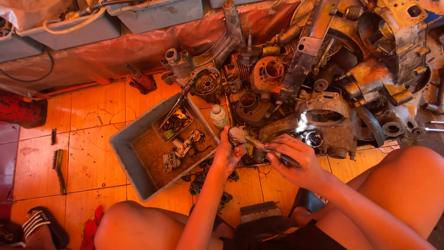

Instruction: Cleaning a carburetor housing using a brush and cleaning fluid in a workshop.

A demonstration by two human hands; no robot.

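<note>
Squatting on the orange tiled floor, the person is partway through scrubbing a small engine part clean, as far as I can judge. Well off to the left of both hands a wire brush lies on the tiles, and nearer in, just left of the left hand, sits a grey plastic tub with a rusty brown bottom; inside it are a smaller tray of loose bits, a few carburettor-like pieces and a long tool leaning over the rim. A small white bottle stands just above the left hand. That hand's grip is closed around a small dark part, mostly hidden by the fingers, held against the bristles. The right hand is wrapped tight on the handle of a paintbrush, whose pale bristles meet the left hand. Up and to the right of it lies a heap of greasy engine cases and cylinders. The next stroke seems to call for a steady left hold while the bristles work into the crevices.
</note>
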